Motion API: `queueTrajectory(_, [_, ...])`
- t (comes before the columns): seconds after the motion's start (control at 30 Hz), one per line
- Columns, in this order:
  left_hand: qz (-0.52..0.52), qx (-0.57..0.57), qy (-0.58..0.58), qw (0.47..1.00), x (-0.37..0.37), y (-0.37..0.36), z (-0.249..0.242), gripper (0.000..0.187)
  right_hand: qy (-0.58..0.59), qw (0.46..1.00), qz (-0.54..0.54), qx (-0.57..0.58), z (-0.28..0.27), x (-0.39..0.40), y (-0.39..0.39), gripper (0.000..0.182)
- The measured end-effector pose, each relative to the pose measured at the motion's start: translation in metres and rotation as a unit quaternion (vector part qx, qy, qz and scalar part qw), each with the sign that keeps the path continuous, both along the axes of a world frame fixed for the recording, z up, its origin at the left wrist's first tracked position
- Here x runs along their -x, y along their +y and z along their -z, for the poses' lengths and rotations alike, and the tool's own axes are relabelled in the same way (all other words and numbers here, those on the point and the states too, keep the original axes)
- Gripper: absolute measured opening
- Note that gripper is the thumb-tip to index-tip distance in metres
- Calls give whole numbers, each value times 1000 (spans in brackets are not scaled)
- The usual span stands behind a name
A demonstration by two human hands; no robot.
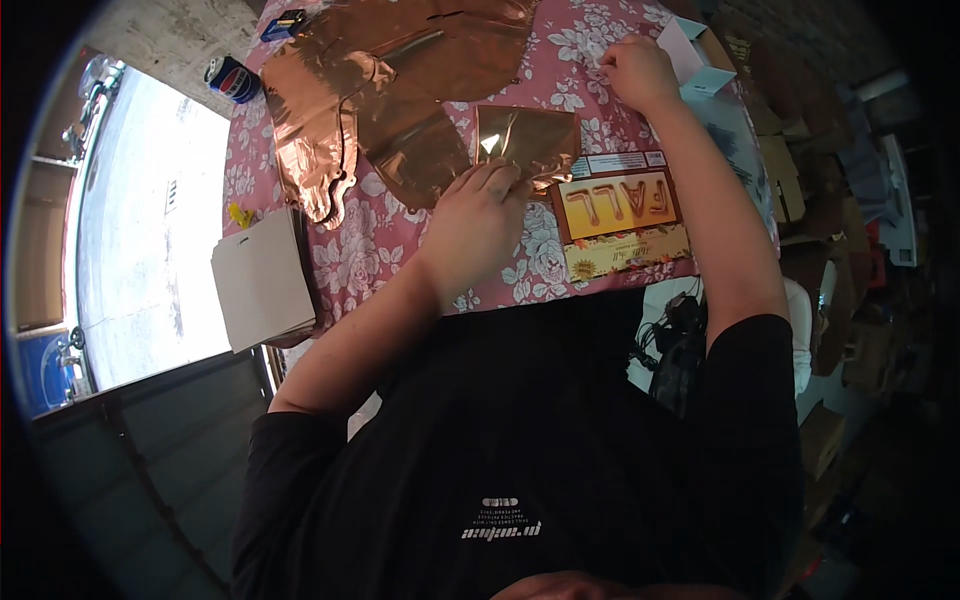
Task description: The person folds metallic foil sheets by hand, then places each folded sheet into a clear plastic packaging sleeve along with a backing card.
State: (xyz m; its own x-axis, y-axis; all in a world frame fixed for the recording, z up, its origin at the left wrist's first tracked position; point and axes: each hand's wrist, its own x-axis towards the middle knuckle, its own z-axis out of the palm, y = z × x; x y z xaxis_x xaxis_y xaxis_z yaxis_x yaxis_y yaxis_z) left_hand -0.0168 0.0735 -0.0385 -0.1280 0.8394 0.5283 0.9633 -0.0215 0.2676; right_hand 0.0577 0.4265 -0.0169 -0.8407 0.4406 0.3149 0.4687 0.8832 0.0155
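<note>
My left hand (480,215) lies on the lower edge of a folded copper foil balloon (535,140), its fingers stretched over the foil. Larger copper foil balloons (450,60) spread flat across the table beyond it. My right hand (640,75) is over the far right of the tablecloth, beside an open white box (690,65). Its fingers are curled together, and whatever may be between them is hidden. Between my arms lies a printed "FALL" balloon package (620,215) with an orange and yellow front.
A floral pink tablecloth (360,250) covers the table. On the left are a stack of cardboard sheets (262,280), a Pepsi can (232,80), a small blue box (283,25) and a yellow item (240,215). Cardboard boxes (785,180) crowd the right side.
</note>
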Motion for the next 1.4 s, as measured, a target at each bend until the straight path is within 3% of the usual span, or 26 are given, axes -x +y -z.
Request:
queueTrajectory(0.1, [10, -3, 1, 1000, 1, -1, -1, 24, 31, 999, 8, -8, 1, 0, 2, 17])
queueTrajectory(0.27, [8, -5, 21, 1000, 1, -1, -2, 25, 207, 972, -39, 105, -18, 1, -23, 22])
queueTrajectory(0.4, [3, -10, 32, 999, 1, 0, -1, 24, 217, 961, -58, 160, -32, 3, -88, 25])
queueTrajectory(0.47, [8, -4, 19, 1000, 1, -2, -3, 24, 140, 952, -123, 242, -24, -1, -111, 26])
queueTrajectory(0.57, [9, -2, 3, 1000, 1, -1, 0, 24, 88, 953, -172, 232, -12, -18, -144, 31])
queueTrajectory(0.7, [5, 7, 13, 1000, 2, -2, 4, 25, 113, 941, -175, 265, -33, -82, -175, 45])
queueTrajectory(0.77, [-3, -5, 10, 1000, 0, -2, 2, 24, 45, 961, -156, 222, -47, -125, -188, 58])
queueTrajectory(0.8, [-2, -7, 9, 1000, 0, -1, 2, 24, 44, 962, -155, 220, -47, -143, -196, 58])
queueTrajectory(0.87, [3, -4, 11, 1000, 0, -2, 2, 25, -63, 977, -92, 184, -40, -173, -208, 58])
queueTrajectory(0.97, [2, 0, 10, 1000, 1, 0, 5, 26, -116, 972, -102, 174, -32, -206, -202, 60])
queueTrajectory(1.13, [-1, -2, 18, 1000, -1, -2, 5, 28, 15, 965, -199, 169, -58, -225, -197, 44])
queueTrajectory(1.2, [-4, -2, 20, 1000, 1, -3, 4, 29, 127, 983, -117, 64, -90, -220, -204, 38])
queueTrajectory(1.23, [3, 6, 40, 999, 3, -5, 4, 27, 126, 983, -118, 64, -104, -214, -206, 38])
queueTrajectory(1.3, [10, 13, 59, 998, 3, -4, 6, 25, 250, 965, -83, 6, -123, -194, -209, 42])
queueTrajectory(1.4, [8, -2, 31, 999, 2, -2, 7, 19, 253, 957, -118, -80, -115, -140, -203, 41])
